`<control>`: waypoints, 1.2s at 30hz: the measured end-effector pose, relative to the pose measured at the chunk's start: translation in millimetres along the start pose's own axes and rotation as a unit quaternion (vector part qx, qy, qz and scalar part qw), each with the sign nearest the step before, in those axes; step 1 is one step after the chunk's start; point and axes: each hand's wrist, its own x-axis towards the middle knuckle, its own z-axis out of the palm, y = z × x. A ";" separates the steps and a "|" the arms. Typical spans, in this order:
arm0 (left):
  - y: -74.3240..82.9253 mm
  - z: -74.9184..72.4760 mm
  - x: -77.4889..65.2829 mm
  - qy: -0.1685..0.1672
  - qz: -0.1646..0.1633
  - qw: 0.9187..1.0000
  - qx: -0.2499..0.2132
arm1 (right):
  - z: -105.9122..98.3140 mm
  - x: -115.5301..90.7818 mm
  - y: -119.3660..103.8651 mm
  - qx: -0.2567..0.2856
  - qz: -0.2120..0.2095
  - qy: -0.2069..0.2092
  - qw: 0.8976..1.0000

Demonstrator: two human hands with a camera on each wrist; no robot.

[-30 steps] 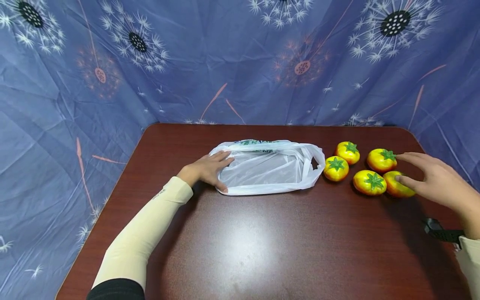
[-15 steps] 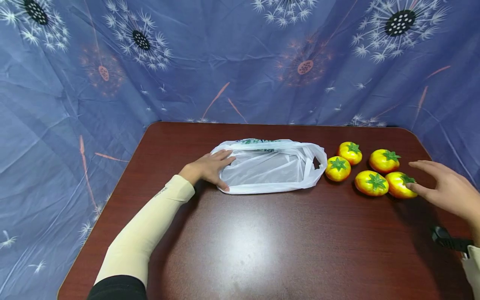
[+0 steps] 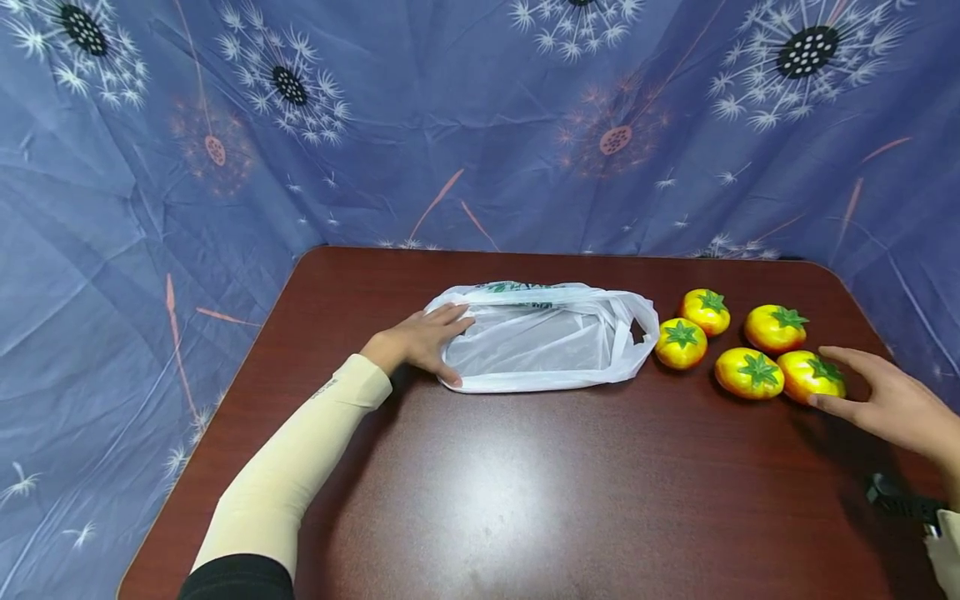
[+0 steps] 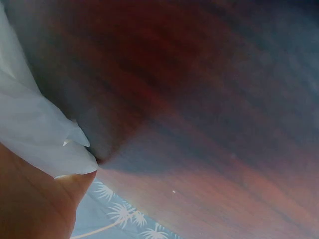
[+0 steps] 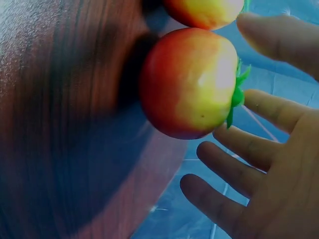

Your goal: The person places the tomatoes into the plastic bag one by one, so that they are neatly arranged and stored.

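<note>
A white plastic bag (image 3: 536,337) lies with its mouth spread on the table. My left hand (image 3: 420,340) rests on the bag's left end, fingers spread over its rim and thumb at its front edge. In the left wrist view, white plastic covers part of that hand. My right hand (image 3: 888,400) is at the nearest right-hand tomato (image 3: 812,377), yellow-red with green leaves on top. Its thumb and forefinger are parted on either side of this tomato, fingers extended. In the right wrist view, the tomato (image 5: 192,84) is beside the fingertips, still on the table.
Several more tomatoes are grouped between bag and right hand: two beside the bag handle, a front tomato (image 3: 750,373) and a rear tomato (image 3: 776,327). The brown table (image 3: 487,492) ends at a blue dandelion-print cloth (image 3: 450,125) behind.
My right hand has shifted right and toward the table's front, its thumb now lower beside the nearest right-hand tomato. The left hand has stayed on the bag. The head view has shifted slightly.
</note>
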 end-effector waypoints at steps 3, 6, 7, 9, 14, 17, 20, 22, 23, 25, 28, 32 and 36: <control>0.3 -1.3 0.8 -0.001 0.002 1.000 -0.002 | 2.9 0.9 2.9 0.012 -0.001 -0.004 1.000; 0.1 -0.8 0.8 -0.001 -0.001 1.000 -0.003 | 5.2 1.9 4.1 0.020 -0.001 -0.010 1.000; 0.0 -0.5 0.5 -0.001 -0.001 1.000 -0.003 | 5.9 2.3 4.1 0.023 0.001 -0.014 1.000; -0.4 0.3 0.2 0.001 -0.002 1.000 -0.003 | 7.5 3.1 4.3 0.033 0.002 -0.023 0.999; -0.9 0.5 -0.9 -0.001 -0.001 1.000 -0.011 | 11.6 4.0 3.8 0.040 0.015 -0.036 0.998; -1.2 0.3 -1.4 -0.004 -0.002 1.000 -0.015 | 13.2 4.6 2.9 0.031 0.017 -0.028 0.999; -1.2 -0.1 -2.0 -0.004 -0.003 1.000 -0.012 | 13.8 4.9 1.3 0.027 0.018 -0.018 0.999; -0.9 -0.5 -2.3 -0.004 -0.002 1.000 -0.011 | 14.0 4.9 0.6 0.023 0.019 -0.011 1.000; -0.6 -0.9 -2.3 -0.004 -0.001 1.000 -0.010 | 14.0 4.8 0.3 0.020 0.019 -0.008 1.000; 0.0 -1.6 -2.2 -0.005 0.000 1.000 -0.010 | 14.3 4.8 -0.2 0.014 0.019 -0.003 1.000; 0.8 -2.5 -1.9 -0.005 0.000 1.000 -0.012 | 14.1 5.0 -0.8 0.006 0.024 0.003 1.000; 1.9 -3.4 -1.9 -0.007 -0.003 1.000 -0.014 | 14.0 5.3 -0.5 0.008 0.034 0.001 0.999; 1.0 -3.6 -1.9 -0.009 -0.004 1.000 -0.016 | 14.7 6.0 1.3 0.009 0.033 0.003 0.999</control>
